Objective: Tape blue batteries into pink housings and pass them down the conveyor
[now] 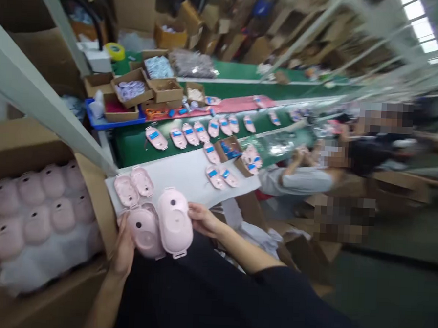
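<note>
My left hand [124,249] is closed on the left edge of a pink plastic shell [147,233] with a black round spot near its top. Against its right side leans a second pink plastic casing [176,225], rounded and oblong, with a tab at its lower end. My right hand [205,219] grips that casing by its right edge. Just beyond them, two open pink shells [126,191] lie on the white board [175,166] at its left end. Inner surfaces of the held pieces are mostly hidden.
Left of me, a carton [95,177] holds rows of pink shells. Pink parts with blue labels [191,133] line the green bench [132,145]. A blue tray [114,124] carries small boxes. A slanted metal post [50,91] rises nearby. A co-worker's sleeve [302,182] shows at right.
</note>
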`<action>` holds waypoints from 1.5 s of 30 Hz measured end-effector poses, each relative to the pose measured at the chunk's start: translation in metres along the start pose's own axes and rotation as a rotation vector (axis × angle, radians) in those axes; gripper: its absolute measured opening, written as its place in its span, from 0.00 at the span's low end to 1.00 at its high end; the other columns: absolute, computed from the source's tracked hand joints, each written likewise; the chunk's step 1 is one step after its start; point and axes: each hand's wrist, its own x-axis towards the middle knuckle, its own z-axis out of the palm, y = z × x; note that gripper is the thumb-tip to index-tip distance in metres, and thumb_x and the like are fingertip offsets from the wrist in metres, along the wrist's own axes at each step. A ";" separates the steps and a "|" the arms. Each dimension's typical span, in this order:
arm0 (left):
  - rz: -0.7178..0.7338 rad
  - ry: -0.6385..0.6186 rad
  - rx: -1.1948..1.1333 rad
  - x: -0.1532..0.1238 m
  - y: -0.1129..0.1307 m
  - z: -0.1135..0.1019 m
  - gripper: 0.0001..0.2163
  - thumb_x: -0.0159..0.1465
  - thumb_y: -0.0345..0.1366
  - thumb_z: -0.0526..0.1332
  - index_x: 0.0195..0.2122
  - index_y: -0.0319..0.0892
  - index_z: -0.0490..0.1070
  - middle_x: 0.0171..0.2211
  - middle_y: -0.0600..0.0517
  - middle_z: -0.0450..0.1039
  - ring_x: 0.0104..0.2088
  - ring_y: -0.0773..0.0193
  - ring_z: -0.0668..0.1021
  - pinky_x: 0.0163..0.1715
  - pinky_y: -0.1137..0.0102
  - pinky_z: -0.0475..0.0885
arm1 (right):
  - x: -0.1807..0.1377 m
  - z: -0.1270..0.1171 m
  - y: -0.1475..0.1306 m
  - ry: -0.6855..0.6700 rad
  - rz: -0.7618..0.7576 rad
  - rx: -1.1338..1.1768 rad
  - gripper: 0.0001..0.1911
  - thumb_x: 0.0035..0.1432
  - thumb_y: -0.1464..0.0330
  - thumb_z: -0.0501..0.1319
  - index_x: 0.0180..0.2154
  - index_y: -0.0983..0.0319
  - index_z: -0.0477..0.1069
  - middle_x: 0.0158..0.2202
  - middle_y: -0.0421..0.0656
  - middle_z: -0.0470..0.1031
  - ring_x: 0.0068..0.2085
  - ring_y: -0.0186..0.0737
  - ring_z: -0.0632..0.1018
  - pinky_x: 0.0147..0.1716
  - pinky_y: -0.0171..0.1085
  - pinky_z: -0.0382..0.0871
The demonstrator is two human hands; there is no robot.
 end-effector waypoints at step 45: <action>0.425 0.171 0.634 0.234 -0.073 0.143 0.35 0.68 0.64 0.41 0.32 0.45 0.80 0.24 0.48 0.67 0.37 0.51 0.73 0.48 0.54 0.68 | 0.188 -0.257 -0.074 -0.126 -0.551 -1.486 0.16 0.58 0.80 0.57 0.39 0.60 0.80 0.50 0.48 0.83 0.58 0.51 0.77 0.61 0.54 0.69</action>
